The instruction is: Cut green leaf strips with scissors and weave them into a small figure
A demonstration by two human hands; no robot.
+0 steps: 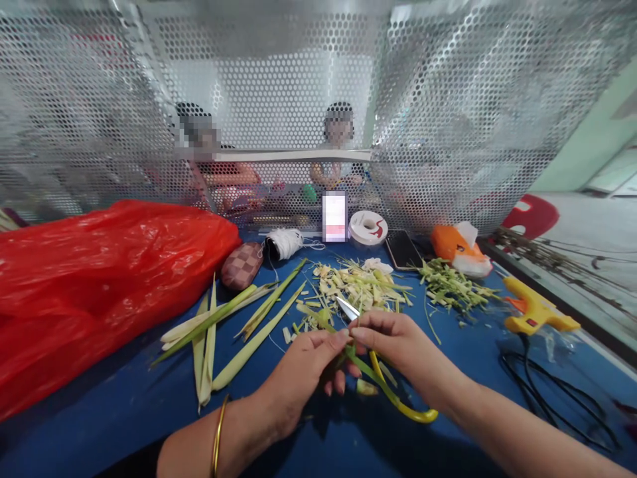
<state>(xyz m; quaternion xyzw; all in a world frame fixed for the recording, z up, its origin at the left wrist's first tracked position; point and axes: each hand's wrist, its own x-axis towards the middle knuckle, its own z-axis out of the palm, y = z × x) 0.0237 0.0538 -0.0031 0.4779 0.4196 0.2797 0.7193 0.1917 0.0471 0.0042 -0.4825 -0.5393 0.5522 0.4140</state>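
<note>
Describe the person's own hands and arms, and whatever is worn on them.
No gloves, no rings visible. The left hand has a thin gold-coloured bangle at its wrist; the right hand has a bare wrist. No sleeves show on either forearm.

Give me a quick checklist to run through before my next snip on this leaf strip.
1. Left hand pinching the leaf strip: ok.
2. Right hand gripping the scissors, blade tip pointing away from the body: ok.
3. Fingertips out of the blades' path: cannot tell, the hands cover that spot.
4. Glue gun lying off to the right, apart from both hands: ok.
5. Black cord looping close to the right forearm: not ok, it may snag.
6. Spare leaves lying in reach on the left: ok.
</note>
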